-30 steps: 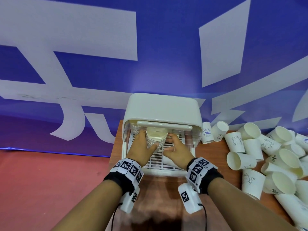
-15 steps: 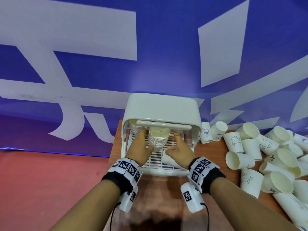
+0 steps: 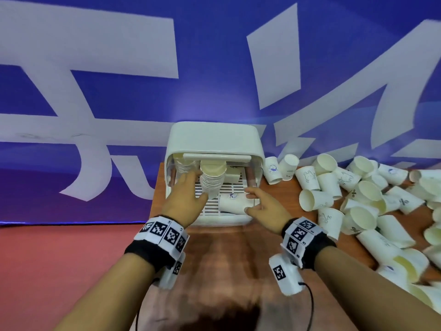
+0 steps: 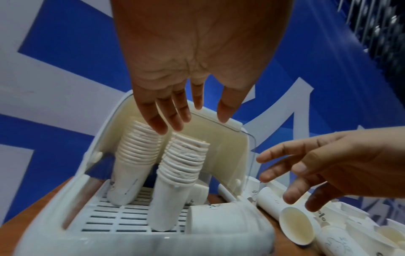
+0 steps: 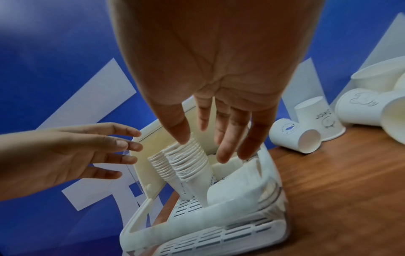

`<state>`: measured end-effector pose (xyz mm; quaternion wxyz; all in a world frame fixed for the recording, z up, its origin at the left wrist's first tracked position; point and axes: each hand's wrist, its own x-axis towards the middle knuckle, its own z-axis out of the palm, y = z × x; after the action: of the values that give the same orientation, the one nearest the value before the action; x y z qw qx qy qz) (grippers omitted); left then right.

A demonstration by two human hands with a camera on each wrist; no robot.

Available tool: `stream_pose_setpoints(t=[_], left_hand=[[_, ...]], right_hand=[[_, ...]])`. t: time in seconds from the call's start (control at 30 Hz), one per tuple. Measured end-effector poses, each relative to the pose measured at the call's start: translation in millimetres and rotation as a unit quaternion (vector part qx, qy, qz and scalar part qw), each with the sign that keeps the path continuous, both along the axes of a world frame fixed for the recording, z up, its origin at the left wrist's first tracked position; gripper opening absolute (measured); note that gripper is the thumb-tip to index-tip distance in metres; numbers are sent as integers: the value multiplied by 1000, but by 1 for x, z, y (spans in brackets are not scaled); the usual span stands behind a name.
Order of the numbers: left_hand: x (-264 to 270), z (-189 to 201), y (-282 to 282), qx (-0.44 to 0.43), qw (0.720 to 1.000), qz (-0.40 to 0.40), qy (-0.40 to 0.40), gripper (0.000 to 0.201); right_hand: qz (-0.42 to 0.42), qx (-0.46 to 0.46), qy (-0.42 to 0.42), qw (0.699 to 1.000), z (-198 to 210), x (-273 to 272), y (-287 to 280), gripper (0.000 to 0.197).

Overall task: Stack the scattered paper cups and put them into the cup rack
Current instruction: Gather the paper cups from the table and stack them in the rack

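A wooden table (image 3: pixel 241 254) bears the cup rack (image 3: pixel 212 139) and scattered paper cups (image 3: pixel 358 201).

Little here can actually be read. The blue backdrop (image 3: pixel 214 56) carries very large white strokes of lettering, cropped so far that no character can be made out. Some loose paper cups (image 3: pixel 403 201) on the table show a black "%" mark on their sides. Others bear line-drawn cartoon animals, and one upturned cup (image 5: pixel 318 121) has a short printed word above a small face — too blurred to spell out. A round blue emblem (image 5: pixel 287 128) sits on another cup, its ring text illegible. The wristbands (image 3: pixel 164 231) show black-and-white square coded markers with tiny unreadable digits.
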<state>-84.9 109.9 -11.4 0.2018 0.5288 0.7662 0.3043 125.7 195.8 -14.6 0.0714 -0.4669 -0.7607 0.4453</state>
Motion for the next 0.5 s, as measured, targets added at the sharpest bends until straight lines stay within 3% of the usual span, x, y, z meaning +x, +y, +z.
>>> stream_pose_setpoints(t=[0.17,0.5], left_hand=[[45,9,4,6,997,-62,-43,48],[167,17,16,-13,991,-129,-35,47]], right_hand=[[-23,33,-15,999,7,48,-19,47],[-50,40,-54,996,9,158,-3,41]])
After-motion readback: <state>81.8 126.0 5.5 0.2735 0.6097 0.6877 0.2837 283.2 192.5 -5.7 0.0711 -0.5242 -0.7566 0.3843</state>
